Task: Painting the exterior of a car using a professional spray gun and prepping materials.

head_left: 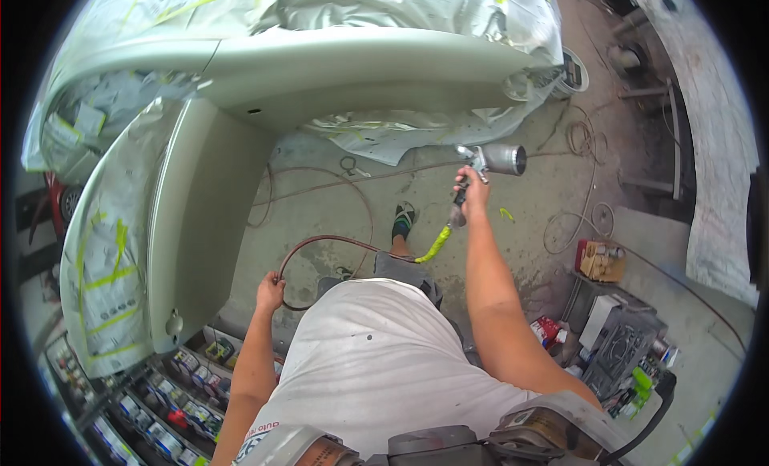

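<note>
spray gun point(490, 158) sits in the right hand point(474, 192), fingers wrapped round it; left hand point(271, 292) curls round the hose point(328, 238)

From where I stood, the right hand point(474, 192) concealed part of the spray gun point(498, 159), and the left hand point(271, 291) a short section of the hose point(324, 239). The shirt point(372, 338) obscured most of the legs. Masking film point(384, 6) ran out of sight above; the respirator point(436, 446) was cut off below. Containers point(160, 414) at lower left were too small to identify.
</note>
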The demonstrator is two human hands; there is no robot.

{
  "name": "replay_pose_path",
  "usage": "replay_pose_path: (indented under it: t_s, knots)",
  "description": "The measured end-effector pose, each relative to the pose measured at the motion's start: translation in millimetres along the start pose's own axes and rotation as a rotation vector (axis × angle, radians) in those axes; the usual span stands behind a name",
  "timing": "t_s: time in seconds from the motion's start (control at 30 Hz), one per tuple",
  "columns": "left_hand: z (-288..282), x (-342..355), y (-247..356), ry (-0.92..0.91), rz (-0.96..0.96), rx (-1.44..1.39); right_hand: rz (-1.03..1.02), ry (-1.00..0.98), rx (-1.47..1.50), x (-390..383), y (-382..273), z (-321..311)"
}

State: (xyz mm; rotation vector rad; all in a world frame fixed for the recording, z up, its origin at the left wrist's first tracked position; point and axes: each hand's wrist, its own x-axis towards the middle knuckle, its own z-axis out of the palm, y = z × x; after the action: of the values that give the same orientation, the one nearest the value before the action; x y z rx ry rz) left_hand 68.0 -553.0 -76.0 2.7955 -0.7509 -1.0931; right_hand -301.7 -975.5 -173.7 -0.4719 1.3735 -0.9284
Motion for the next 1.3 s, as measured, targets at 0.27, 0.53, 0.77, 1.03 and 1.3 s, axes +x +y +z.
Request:
replay_pose_path:
  t_s: [0.27,0.53,0.77,1.03,1.3]
  knots:
    - [53.3,-66.5,-108.7,0.049,-0.229,-0.152,-0.018,-0.535,-0.152,-110.8,27.7,142.9]
    - [89.5,-136.5,-164.3,0.224,-0.250,-0.509,-0.303,0.279,-0.113,-98.6,39.5,118.3]
    - [88.2,-164.1,-212.9,0.190,-0.158,-0.680,-0.222,-0.165,-0.104,-108.3,22.0,80.6]
    - [123.3,-229.8,-388.4,0.520,-0.695,-0.590,0.101,-0.483,-0.136,-188.0,137.3,233.8]
    - [116.4,-263.2,-449.6,0.703,-1.261,-0.616,0.171,-0.647,-0.307,-256.4,196.6,307.4]
